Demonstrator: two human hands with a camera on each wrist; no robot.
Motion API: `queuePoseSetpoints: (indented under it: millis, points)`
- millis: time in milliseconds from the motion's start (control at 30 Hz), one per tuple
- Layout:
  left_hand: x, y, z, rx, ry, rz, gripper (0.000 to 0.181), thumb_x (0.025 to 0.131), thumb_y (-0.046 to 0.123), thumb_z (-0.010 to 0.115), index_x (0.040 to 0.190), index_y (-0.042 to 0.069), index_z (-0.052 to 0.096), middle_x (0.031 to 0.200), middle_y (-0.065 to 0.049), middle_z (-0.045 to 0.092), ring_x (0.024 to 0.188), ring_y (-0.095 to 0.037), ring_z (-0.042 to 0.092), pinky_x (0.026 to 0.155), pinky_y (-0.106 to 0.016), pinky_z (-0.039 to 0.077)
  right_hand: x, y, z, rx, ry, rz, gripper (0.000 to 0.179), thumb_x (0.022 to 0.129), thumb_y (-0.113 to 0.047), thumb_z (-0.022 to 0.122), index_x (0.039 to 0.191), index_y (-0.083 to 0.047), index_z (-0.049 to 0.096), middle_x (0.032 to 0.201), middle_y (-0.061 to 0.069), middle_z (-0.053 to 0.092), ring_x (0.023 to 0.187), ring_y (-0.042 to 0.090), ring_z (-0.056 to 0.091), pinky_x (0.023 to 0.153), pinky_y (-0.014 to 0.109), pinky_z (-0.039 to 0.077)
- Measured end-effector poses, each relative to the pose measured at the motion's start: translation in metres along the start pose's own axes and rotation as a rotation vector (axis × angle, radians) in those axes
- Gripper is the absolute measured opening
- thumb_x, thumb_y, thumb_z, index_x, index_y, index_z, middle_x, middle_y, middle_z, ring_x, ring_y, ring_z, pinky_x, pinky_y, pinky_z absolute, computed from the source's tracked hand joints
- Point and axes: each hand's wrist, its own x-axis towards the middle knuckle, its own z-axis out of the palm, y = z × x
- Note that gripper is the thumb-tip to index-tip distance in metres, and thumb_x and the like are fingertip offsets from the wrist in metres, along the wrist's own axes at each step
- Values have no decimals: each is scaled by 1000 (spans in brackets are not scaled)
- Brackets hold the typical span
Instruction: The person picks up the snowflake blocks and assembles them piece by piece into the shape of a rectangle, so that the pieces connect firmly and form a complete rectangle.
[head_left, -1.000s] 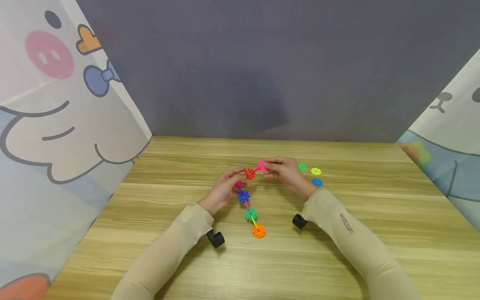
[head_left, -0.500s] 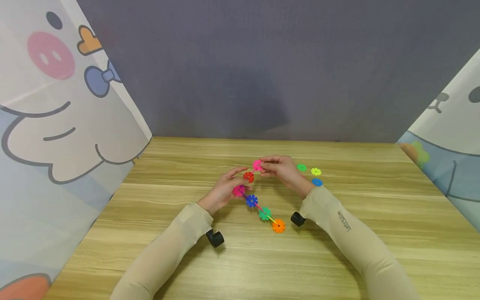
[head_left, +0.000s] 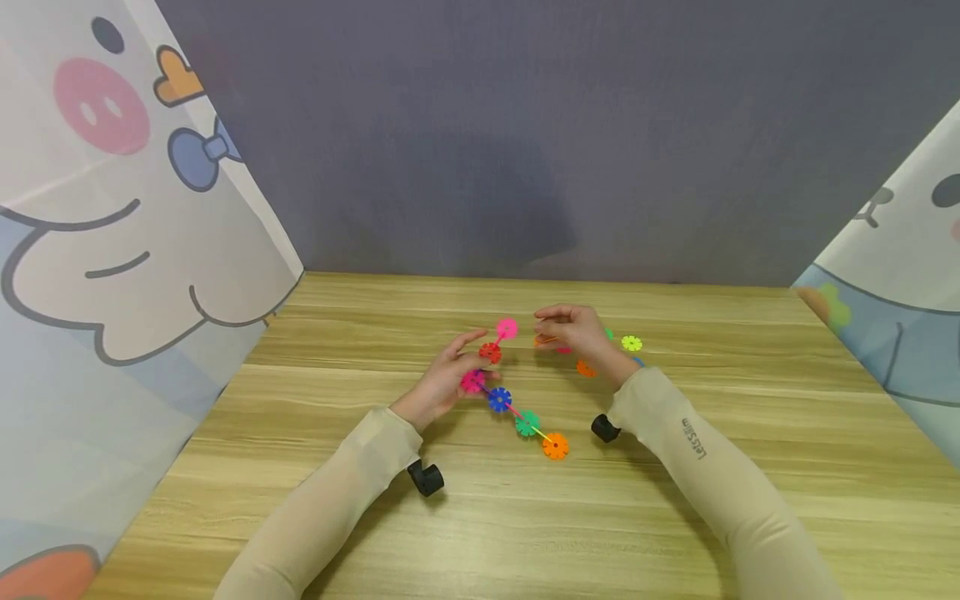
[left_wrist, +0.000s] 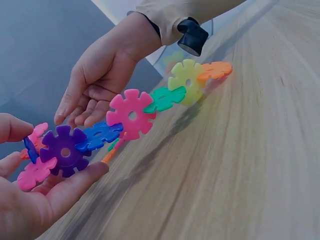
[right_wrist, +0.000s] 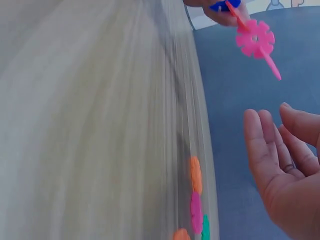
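Observation:
A chain of interlocking plastic snowflake discs [left_wrist: 66, 152] runs from pink and red through purple, blue, pink, green and yellow to orange. My left hand [head_left: 441, 385] grips it near one end, fingers and thumb around a blue disc [left_wrist: 31, 149] and its neighbours. The orange end disc [head_left: 556, 446] hangs toward the front, low over the table. Past my left fingers sticks a pink disc [head_left: 507, 328] joined to a red one [head_left: 491, 353]. My right hand [head_left: 579, 335] hovers apart from the chain, its fingers loosely bent with nothing between them, as the right wrist view [right_wrist: 287, 165] confirms.
Loose discs lie on the wooden table [head_left: 390, 525] beneath and beside my right hand, among them an orange one [head_left: 587, 368] and a yellow one [head_left: 632, 342]. A grey panel [head_left: 480, 142] stands at the back, with cartoon-printed panels [head_left: 112, 208] at the sides.
My right hand has let go of the pink end disc and moved right toward the loose discs. The chain's orange end has swung right, while my left hand has barely moved.

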Motion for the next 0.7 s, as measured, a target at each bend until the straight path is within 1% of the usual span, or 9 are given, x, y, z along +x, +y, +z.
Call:
queuePoseSetpoints:
  millis: [133, 267, 367, 500, 600, 700]
  points:
    - [-2, 1, -1, -11, 13, 10, 64, 94, 0, 55, 153, 12, 34, 99, -7, 65, 81, -18, 69, 65, -37, 59, 3, -1, -5, -92, 17, 21, 37, 96, 2, 61, 129, 17, 54, 118, 37, 58, 90, 35, 69, 83, 48, 57]
    - [-3, 2, -2, -28, 17, 6, 66, 93, -1, 55, 154, 12, 33, 105, -6, 64, 85, -18, 70, 65, -35, 58, 5, -1, -9, -165, 23, 54, 38, 96, -1, 63, 129, 15, 55, 115, 31, 62, 93, 37, 68, 84, 46, 57]
    - [-4, 2, -4, -43, 15, 3, 66, 93, -2, 55, 154, 11, 32, 105, -4, 63, 88, -18, 70, 67, -35, 57, 7, 1, -12, -189, 22, 84, 38, 96, -2, 64, 129, 13, 56, 110, 24, 65, 91, 33, 68, 83, 44, 58]
    - [-5, 1, -6, -62, 7, 7, 64, 92, -3, 53, 152, 6, 34, 95, -4, 63, 88, -21, 71, 66, -35, 58, 11, 5, -17, -252, 6, 110, 38, 94, -1, 67, 128, 12, 58, 105, 19, 65, 82, 27, 69, 77, 40, 60]
    - [-5, 1, -8, -56, 1, 8, 63, 90, -3, 53, 150, 3, 35, 90, -6, 62, 87, -21, 72, 64, -35, 59, 14, 8, -19, -312, -6, 113, 38, 92, 1, 68, 127, 12, 59, 105, 19, 64, 76, 23, 68, 70, 37, 60]
    - [-6, 1, -9, -37, -4, 0, 64, 88, -3, 54, 150, 4, 38, 87, -8, 61, 86, -22, 72, 63, -35, 59, 17, 11, -20, -344, -12, 122, 38, 90, 4, 69, 126, 11, 60, 108, 21, 64, 71, 20, 67, 67, 34, 60]
